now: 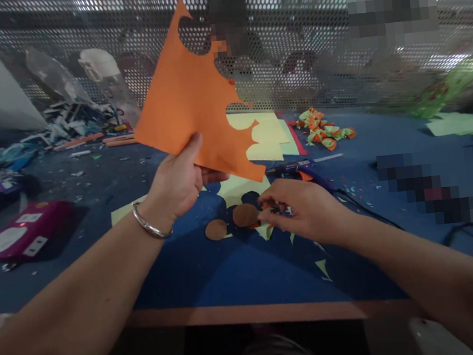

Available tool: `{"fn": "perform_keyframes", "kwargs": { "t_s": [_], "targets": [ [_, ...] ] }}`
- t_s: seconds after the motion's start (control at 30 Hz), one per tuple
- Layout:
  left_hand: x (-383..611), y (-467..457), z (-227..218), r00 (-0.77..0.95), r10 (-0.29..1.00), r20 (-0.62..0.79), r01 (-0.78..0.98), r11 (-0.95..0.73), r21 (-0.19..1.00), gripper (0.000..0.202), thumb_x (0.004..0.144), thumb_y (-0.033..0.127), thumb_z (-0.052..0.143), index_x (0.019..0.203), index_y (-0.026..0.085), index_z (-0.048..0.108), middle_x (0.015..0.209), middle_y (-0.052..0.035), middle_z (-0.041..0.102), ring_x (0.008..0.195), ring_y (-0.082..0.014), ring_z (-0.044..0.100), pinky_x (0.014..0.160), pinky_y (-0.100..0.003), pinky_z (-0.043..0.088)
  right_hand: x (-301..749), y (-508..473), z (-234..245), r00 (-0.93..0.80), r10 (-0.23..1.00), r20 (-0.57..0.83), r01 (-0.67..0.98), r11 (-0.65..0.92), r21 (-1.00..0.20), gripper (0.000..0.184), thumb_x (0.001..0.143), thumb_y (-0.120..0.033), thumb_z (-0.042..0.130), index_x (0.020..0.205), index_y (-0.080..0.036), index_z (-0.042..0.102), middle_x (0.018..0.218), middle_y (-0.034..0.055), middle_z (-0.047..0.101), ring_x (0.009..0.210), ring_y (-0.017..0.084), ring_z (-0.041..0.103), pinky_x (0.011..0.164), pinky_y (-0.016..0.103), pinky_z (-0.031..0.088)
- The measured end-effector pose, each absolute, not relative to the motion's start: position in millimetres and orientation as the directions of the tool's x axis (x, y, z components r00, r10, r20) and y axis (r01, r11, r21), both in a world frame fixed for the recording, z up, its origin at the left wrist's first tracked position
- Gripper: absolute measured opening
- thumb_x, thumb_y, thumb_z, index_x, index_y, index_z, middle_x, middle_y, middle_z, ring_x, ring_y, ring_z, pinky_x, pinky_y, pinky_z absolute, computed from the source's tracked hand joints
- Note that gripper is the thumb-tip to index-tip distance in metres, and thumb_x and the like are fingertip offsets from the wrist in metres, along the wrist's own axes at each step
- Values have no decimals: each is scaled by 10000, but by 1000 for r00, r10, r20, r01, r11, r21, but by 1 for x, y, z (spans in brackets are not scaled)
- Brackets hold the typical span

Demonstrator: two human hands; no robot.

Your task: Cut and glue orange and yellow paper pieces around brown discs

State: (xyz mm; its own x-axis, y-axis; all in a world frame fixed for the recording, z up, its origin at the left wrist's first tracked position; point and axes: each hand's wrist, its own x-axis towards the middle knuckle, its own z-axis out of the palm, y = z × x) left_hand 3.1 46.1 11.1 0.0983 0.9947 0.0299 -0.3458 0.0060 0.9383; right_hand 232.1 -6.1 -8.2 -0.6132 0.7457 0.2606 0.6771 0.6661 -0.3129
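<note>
My left hand (182,182) grips the lower edge of an orange paper sheet (187,98), thumb in front and fingers behind. Round bites are cut out along the sheet's right side. Below it, two orange-brown paper circles (246,215) (216,229) lie on the blue table. My right hand (292,208) is beside the larger circle, with its thumb and curled fingers apart and their tips close to the circle's right edge. Pale green paper scraps (266,230) lie under and around that hand. A pale sheet with cut-outs (240,188) lies just behind the circles.
A glue gun (289,168) with a cord lies behind my right hand. Yellow sheets (268,135) and crumpled orange-green paper pieces (324,130) are farther back. At left are a magenta box (24,231), a clear bottle (107,78) and heaped scraps. A perforated metal screen (291,55) closes the back.
</note>
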Motion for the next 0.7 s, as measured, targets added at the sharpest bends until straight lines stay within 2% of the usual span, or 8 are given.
{"fn": "perform_keyframes", "kwargs": {
  "t_s": [0.07, 0.17, 0.27, 0.37, 0.43, 0.53, 0.6, 0.7],
  "targets": [
    [7, 44, 8, 146, 989, 37, -385, 23, 923, 339, 980, 341, 525, 1293, 246, 611, 1214, -70, 730, 939, -232, 726, 685, -339, 618, 225, -4, -11, -662, 708, 246, 677, 705, -209, 376, 917, -443, 657, 1109, -121, 677, 1018, 121, 685, 969, 259, 636, 819, 369, 507],
    [10, 41, 5, 236, 969, 72, -410, 32, 912, 374, 994, 383, 506, 1325, 226, 583, 1281, -90, 699, 1045, -240, 703, 753, -341, 624, 216, 0, -16, -706, 677, 210, 668, 734, -122, 396, 922, -464, 645, 1091, -110, 692, 1025, 139, 667, 983, 273, 620, 847, 397, 516],
    [11, 39, 4, 271, 958, 98, -417, 25, 908, 442, 992, 417, 504, 1384, 214, 534, 1367, -119, 648, 1103, -273, 686, 754, -355, 627, 214, 1, -20, -742, 623, 246, 639, 769, -22, 342, 986, -394, 551, 974, -98, 721, 925, 136, 675, 878, 255, 626, 803, 404, 518],
    [11, 39, 3, 274, 959, 77, -416, 46, 908, 469, 993, 444, 490, 1405, 220, 521, 1424, -129, 606, 1117, -296, 687, 739, -371, 631, 217, 1, -21, -762, 533, 369, 586, 809, 41, 325, 1023, -256, 447, 943, -103, 723, 873, 128, 708, 826, 240, 639, 766, 399, 512],
    [10, 39, 3, 278, 958, 66, -410, 57, 910, 484, 992, 470, 480, 1403, 219, 530, 1415, -134, 614, 1108, -303, 694, 741, -383, 633, 221, 0, -19, -725, 499, 475, 567, 824, 1, 281, 1015, -211, 453, 977, -115, 714, 887, 120, 730, 847, 232, 654, 777, 388, 514],
    [11, 40, 2, 296, 954, 44, -403, 83, 911, 473, 1001, 479, 449, 1372, 209, 567, 1327, -138, 673, 1068, -299, 711, 754, -388, 628, 226, -3, -13, -560, 554, 616, 578, 794, -189, 178, 991, -198, 515, 995, -149, 686, 902, 89, 729, 863, 199, 664, 798, 350, 518],
    [12, 38, 0, 329, 944, 35, -406, 108, 908, 439, 1009, 453, 442, 1351, 220, 589, 1262, -124, 709, 1060, -291, 713, 781, -388, 621, 229, -4, -10, -431, 622, 654, 605, 737, -302, 140, 987, -200, 530, 967, -178, 668, 882, 63, 715, 834, 178, 661, 781, 329, 512],
    [16, 34, -4, 406, 914, 16, -396, 161, 904, 412, 985, 461, 499, 1294, 227, 640, 1154, -112, 750, 1056, -302, 711, 816, -407, 610, 231, 0, -10, -347, 684, 642, 642, 672, -369, 150, 994, -223, 527, 921, -201, 656, 840, 38, 695, 790, 169, 647, 734, 322, 492]
  ]
}}
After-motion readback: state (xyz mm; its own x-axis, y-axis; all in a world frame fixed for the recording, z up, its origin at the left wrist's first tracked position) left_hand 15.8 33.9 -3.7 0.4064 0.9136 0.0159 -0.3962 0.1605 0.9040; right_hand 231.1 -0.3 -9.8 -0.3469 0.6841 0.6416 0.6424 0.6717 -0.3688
